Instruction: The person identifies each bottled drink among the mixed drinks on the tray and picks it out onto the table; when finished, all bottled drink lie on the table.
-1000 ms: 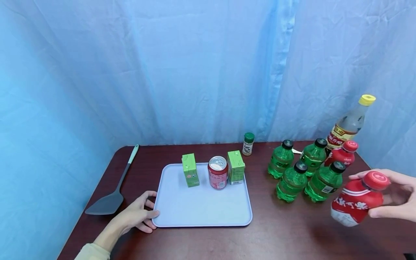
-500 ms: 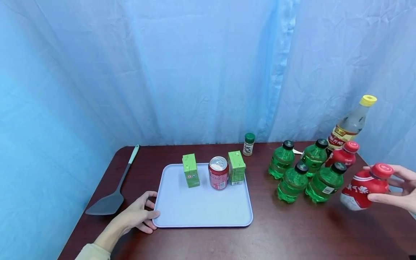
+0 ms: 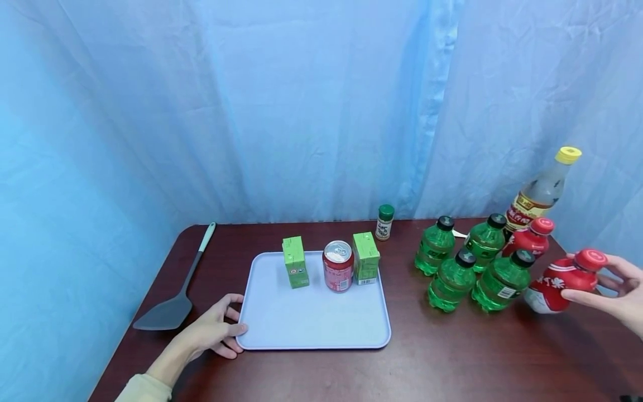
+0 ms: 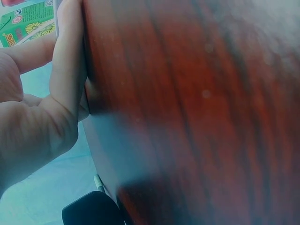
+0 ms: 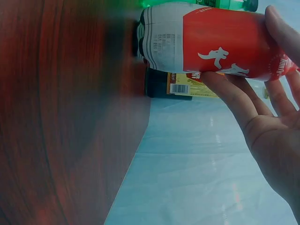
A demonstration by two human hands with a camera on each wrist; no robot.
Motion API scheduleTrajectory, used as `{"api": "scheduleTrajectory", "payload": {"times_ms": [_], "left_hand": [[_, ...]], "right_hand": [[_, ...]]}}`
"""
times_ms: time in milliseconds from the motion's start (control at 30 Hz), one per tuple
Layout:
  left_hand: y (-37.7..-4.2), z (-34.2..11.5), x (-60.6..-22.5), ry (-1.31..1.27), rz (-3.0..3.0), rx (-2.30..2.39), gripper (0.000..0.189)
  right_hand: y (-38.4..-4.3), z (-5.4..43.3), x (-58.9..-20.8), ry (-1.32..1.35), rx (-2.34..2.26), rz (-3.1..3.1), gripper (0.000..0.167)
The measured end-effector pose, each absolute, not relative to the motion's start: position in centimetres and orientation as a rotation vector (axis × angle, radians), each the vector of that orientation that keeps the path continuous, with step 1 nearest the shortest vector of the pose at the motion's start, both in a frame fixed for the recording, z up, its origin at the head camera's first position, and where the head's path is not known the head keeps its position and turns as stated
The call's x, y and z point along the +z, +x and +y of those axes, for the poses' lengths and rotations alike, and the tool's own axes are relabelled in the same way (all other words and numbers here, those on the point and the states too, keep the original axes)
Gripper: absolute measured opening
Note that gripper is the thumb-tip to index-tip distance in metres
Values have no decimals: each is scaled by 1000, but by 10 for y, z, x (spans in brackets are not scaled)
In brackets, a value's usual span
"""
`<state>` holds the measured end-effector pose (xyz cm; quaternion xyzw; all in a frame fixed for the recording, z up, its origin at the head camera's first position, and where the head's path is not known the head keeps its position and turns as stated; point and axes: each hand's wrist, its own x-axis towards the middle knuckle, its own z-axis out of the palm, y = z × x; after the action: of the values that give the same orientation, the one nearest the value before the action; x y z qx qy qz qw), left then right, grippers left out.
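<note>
At the right of the head view my right hand point(image 3: 618, 293) grips a red and white plastic drink bottle point(image 3: 565, 282) with a red cap. Thumb and fingers wrap its upper part; in the right wrist view its base point(image 5: 161, 37) is close to the tabletop, and I cannot tell whether it touches. My left hand point(image 3: 216, 329) holds the left edge of a pale lavender tray point(image 3: 321, 329), thumb on the rim. On the tray stand two green drink cartons point(image 3: 296, 262) point(image 3: 365, 259) and a red and pink can point(image 3: 338, 267) between them.
Several green bottles point(image 3: 452, 282) with black caps stand left of the held bottle. Behind them are another red bottle point(image 3: 529, 240) and a tall yellow-capped bottle point(image 3: 540, 192). A green-capped shaker point(image 3: 384, 223) stands behind the tray, and a grey spatula point(image 3: 168, 312) lies at the left.
My right hand has carried the red bottle slightly right and away from me, lowering it toward the table beside the green bottles. The left hand and tray have stayed in place.
</note>
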<state>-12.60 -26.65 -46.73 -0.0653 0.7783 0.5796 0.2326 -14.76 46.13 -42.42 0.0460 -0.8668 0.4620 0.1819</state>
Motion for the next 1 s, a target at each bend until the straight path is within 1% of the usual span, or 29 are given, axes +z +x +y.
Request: {"api": "scheduleTrajectory", "payload": {"times_ms": [300, 500, 700, 867, 1000], "left_hand": [[-131, -260, -467, -177, 2147, 1565, 69], [-133, -256, -468, -174, 2147, 1558, 69], [-133, -254, -467, -186, 2144, 1550, 69], [-129, -257, -466, -255, 2178, 1524, 68], [-127, -260, -465, -288, 2196, 1509, 68]], "right_hand": [[-144, 467, -430, 81, 1328, -2464, 70], [-139, 471, -434, 52, 1366, -2479, 71], [-135, 466, -433, -12, 1345, -2537, 70], [-140, 461, -431, -95, 1249, -2644, 65], [-143, 459, -430, -103, 1232, -2688, 62]]}}
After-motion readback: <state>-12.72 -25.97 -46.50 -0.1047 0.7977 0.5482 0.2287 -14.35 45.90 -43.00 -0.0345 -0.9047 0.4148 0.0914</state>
